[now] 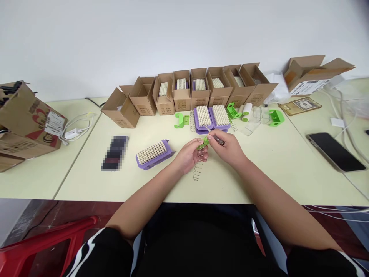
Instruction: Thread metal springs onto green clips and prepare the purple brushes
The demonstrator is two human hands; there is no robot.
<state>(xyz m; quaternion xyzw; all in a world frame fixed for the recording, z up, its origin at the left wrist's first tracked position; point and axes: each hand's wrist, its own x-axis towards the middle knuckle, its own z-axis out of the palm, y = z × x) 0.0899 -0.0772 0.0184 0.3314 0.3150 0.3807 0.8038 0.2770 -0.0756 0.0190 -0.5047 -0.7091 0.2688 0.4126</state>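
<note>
My left hand [190, 156] is closed around a small green plastic part [204, 143], held just above the table. A loose metal coil spring [197, 169] hangs below it, its upper end at the fingers. My right hand [227, 146] is closed on a slim tool with a dark handle [219, 140] and a thin metal shaft, like a screwdriver. Its fingertips meet the green part; where the tool touches it is hard to make out. A purple tray with rows of cream pegs [152, 154] lies left of my left hand. Two similar purple trays [211, 117] stand just beyond my hands.
Open cardboard boxes [182, 102] line the wall, several holding pegged trays. Green brackets [179, 120], white rollers [246, 111] and clear plastic pieces [255, 121] lie before them. A phone [336, 151] and cables are at right, a large carton [31, 119] at left.
</note>
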